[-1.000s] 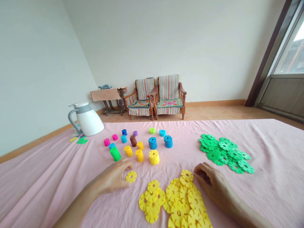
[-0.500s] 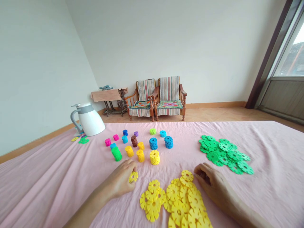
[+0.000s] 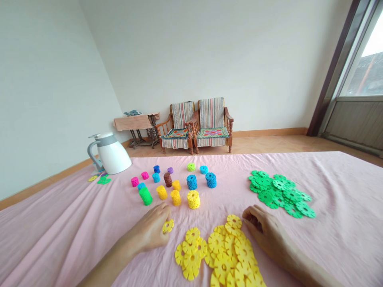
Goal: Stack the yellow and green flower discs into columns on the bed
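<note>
My left hand (image 3: pixel 151 228) rests on the cloth with its fingers curled and the thumb below, closed on a yellow snowflake disc (image 3: pixel 168 226) that shows at its right side. Loosely curled, my right hand (image 3: pixel 267 227) lies beside the top of a large pile of yellow discs (image 3: pixel 224 266), and nothing shows in its fingers. Between the hands is a smaller yellow cluster (image 3: pixel 191 259). Beyond them stand short stacks of discs, among them a yellow stack (image 3: pixel 194 200), a green stack (image 3: pixel 145 196) and a blue stack (image 3: pixel 211 180).
A heap of green discs (image 3: pixel 279 193) lies to the right on the pink cloth (image 3: pixel 338 235). At the far left stands a white jug (image 3: pixel 112 155), with a few loose discs (image 3: pixel 104 180) beside it. Two wooden chairs (image 3: pixel 213 123) are by the wall.
The view has shifted slightly, moving the table's things a little left in the picture. Both hands keep nearly the same pose and place among the discs.
</note>
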Action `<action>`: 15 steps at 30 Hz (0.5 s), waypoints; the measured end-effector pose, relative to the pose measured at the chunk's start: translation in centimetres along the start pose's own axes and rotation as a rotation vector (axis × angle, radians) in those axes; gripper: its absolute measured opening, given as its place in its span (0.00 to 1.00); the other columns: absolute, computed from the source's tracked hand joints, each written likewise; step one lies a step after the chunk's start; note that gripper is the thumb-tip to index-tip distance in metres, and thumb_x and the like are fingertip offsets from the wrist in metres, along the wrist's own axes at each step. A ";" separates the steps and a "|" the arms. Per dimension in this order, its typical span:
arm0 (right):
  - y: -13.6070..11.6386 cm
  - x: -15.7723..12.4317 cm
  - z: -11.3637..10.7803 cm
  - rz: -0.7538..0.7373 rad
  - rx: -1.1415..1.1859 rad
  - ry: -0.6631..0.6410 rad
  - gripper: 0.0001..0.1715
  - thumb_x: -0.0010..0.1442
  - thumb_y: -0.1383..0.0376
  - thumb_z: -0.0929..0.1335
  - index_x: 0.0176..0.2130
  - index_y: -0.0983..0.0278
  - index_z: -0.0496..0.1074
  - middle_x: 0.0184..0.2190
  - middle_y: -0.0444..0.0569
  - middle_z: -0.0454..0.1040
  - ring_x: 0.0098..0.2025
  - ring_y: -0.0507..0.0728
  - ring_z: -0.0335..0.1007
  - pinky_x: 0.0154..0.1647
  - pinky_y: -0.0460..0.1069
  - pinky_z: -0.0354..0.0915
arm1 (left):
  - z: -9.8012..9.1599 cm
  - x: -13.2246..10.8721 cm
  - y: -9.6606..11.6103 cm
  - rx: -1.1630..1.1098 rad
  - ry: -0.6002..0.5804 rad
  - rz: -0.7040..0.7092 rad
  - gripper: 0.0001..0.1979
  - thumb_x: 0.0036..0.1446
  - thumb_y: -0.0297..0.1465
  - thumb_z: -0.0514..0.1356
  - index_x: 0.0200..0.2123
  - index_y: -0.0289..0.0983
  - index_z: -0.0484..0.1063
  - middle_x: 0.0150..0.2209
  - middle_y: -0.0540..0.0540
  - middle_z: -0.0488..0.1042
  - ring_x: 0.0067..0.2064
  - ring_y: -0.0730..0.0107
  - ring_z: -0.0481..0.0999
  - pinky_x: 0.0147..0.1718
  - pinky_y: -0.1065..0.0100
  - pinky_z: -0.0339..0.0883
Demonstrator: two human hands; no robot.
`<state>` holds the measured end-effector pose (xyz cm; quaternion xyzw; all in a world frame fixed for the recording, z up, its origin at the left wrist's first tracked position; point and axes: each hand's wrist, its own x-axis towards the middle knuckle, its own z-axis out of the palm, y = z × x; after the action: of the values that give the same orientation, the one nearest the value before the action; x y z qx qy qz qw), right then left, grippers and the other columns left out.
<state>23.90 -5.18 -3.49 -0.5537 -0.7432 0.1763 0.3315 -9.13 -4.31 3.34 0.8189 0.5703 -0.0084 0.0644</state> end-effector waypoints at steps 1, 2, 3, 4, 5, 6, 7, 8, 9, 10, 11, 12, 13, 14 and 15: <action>0.0 0.0 0.0 0.000 0.001 0.001 0.08 0.57 0.67 0.60 0.29 0.61 0.66 0.26 0.45 0.70 0.26 0.53 0.66 0.28 0.47 0.61 | 0.1 -0.1 0.0 -0.014 0.003 0.005 0.11 0.38 0.23 0.53 0.27 0.40 0.56 0.35 0.46 0.67 0.40 0.60 0.70 0.37 0.65 0.63; 0.1 0.0 0.0 -0.002 0.003 0.002 0.08 0.57 0.67 0.60 0.29 0.61 0.66 0.26 0.45 0.70 0.26 0.53 0.66 0.28 0.47 0.61 | 0.1 -0.2 0.1 -0.030 0.007 0.009 0.11 0.37 0.22 0.53 0.26 0.40 0.56 0.35 0.47 0.67 0.40 0.61 0.69 0.37 0.66 0.63; 0.1 0.0 0.0 -0.005 0.005 0.001 0.08 0.58 0.67 0.60 0.29 0.61 0.66 0.27 0.45 0.70 0.26 0.53 0.66 0.28 0.47 0.61 | 0.1 -0.3 0.1 -0.045 0.011 0.013 0.11 0.37 0.22 0.53 0.27 0.40 0.56 0.35 0.47 0.67 0.40 0.61 0.69 0.37 0.66 0.63; 0.1 0.0 0.1 -0.008 0.004 0.002 0.08 0.58 0.67 0.60 0.29 0.61 0.66 0.27 0.45 0.70 0.26 0.53 0.66 0.28 0.47 0.61 | 0.0 -0.3 0.1 -0.056 0.012 0.017 0.11 0.37 0.22 0.53 0.27 0.40 0.56 0.35 0.47 0.67 0.41 0.61 0.69 0.38 0.66 0.63; 0.1 0.0 0.1 -0.010 0.001 0.003 0.08 0.58 0.67 0.60 0.29 0.61 0.66 0.27 0.45 0.70 0.26 0.53 0.66 0.28 0.47 0.61 | -0.1 -0.4 0.1 -0.064 0.011 0.018 0.12 0.37 0.22 0.53 0.28 0.40 0.57 0.35 0.47 0.67 0.42 0.61 0.69 0.39 0.66 0.63; 0.2 0.0 0.1 -0.011 -0.002 0.004 0.08 0.57 0.67 0.60 0.29 0.61 0.66 0.27 0.45 0.70 0.26 0.53 0.66 0.28 0.47 0.61 | -0.2 -0.4 0.1 -0.068 0.004 0.018 0.12 0.37 0.22 0.53 0.29 0.40 0.57 0.36 0.47 0.67 0.43 0.60 0.69 0.40 0.65 0.63; 0.2 0.0 0.1 -0.012 -0.004 0.004 0.08 0.57 0.68 0.60 0.29 0.61 0.66 0.27 0.45 0.70 0.26 0.53 0.66 0.28 0.47 0.61 | -0.3 -0.4 0.0 -0.067 -0.007 0.014 0.12 0.38 0.23 0.54 0.29 0.40 0.57 0.36 0.47 0.67 0.43 0.59 0.69 0.41 0.65 0.63; 0.3 0.0 0.1 -0.012 -0.008 0.004 0.08 0.57 0.68 0.60 0.29 0.61 0.66 0.27 0.45 0.70 0.26 0.53 0.66 0.28 0.47 0.61 | -0.4 -0.3 0.0 -0.062 -0.019 0.008 0.12 0.38 0.24 0.54 0.29 0.40 0.57 0.36 0.46 0.67 0.43 0.58 0.69 0.41 0.64 0.63; 0.3 0.0 0.1 -0.012 -0.011 0.003 0.07 0.57 0.68 0.60 0.29 0.61 0.66 0.27 0.45 0.69 0.26 0.53 0.66 0.28 0.47 0.61 | -0.5 -0.2 -0.1 -0.057 -0.030 0.004 0.11 0.38 0.25 0.55 0.29 0.40 0.58 0.36 0.46 0.67 0.44 0.56 0.69 0.41 0.63 0.63; 0.3 0.0 0.1 -0.013 -0.013 0.002 0.07 0.56 0.68 0.60 0.29 0.61 0.66 0.26 0.45 0.69 0.26 0.53 0.66 0.28 0.47 0.60 | -0.5 -0.1 -0.1 -0.054 -0.038 0.004 0.11 0.38 0.25 0.55 0.29 0.40 0.58 0.36 0.46 0.68 0.44 0.55 0.69 0.42 0.62 0.63; 0.3 0.0 0.2 -0.011 -0.014 0.002 0.07 0.56 0.68 0.61 0.29 0.61 0.66 0.26 0.45 0.69 0.26 0.53 0.65 0.28 0.47 0.60 | -0.5 0.0 -0.2 -0.051 -0.038 0.014 0.12 0.38 0.25 0.55 0.29 0.40 0.58 0.37 0.45 0.68 0.45 0.54 0.69 0.44 0.61 0.62; 0.3 0.0 0.2 -0.010 -0.014 0.002 0.07 0.56 0.68 0.61 0.29 0.61 0.66 0.26 0.45 0.69 0.26 0.52 0.65 0.27 0.47 0.60 | -0.4 0.1 -0.2 -0.048 -0.033 0.031 0.12 0.37 0.24 0.55 0.29 0.40 0.58 0.39 0.45 0.69 0.47 0.54 0.68 0.46 0.61 0.61; 0.2 0.0 0.2 -0.008 -0.013 0.003 0.07 0.56 0.68 0.61 0.29 0.61 0.66 0.26 0.45 0.69 0.26 0.52 0.65 0.27 0.47 0.60 | -0.4 0.2 -0.1 -0.046 -0.025 0.051 0.13 0.37 0.24 0.55 0.29 0.40 0.58 0.40 0.44 0.69 0.49 0.53 0.68 0.47 0.61 0.60; 0.2 0.0 0.2 -0.008 -0.013 0.001 0.07 0.56 0.68 0.61 0.29 0.61 0.66 0.26 0.45 0.69 0.26 0.52 0.65 0.27 0.47 0.60 | -0.3 0.3 0.0 -0.046 -0.015 0.067 0.13 0.37 0.23 0.55 0.29 0.40 0.58 0.41 0.44 0.68 0.49 0.54 0.67 0.47 0.61 0.60; 0.2 0.0 0.2 -0.009 -0.013 0.000 0.07 0.56 0.68 0.61 0.29 0.61 0.66 0.26 0.45 0.69 0.26 0.53 0.65 0.27 0.47 0.60 | -0.2 0.3 0.1 -0.048 -0.004 0.076 0.13 0.37 0.23 0.55 0.29 0.40 0.58 0.41 0.45 0.68 0.48 0.55 0.68 0.46 0.62 0.61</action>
<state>23.89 -5.06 -3.72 -0.5526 -0.7468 0.1702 0.3287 -8.97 -4.01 3.49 0.8381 0.5387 0.0062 0.0857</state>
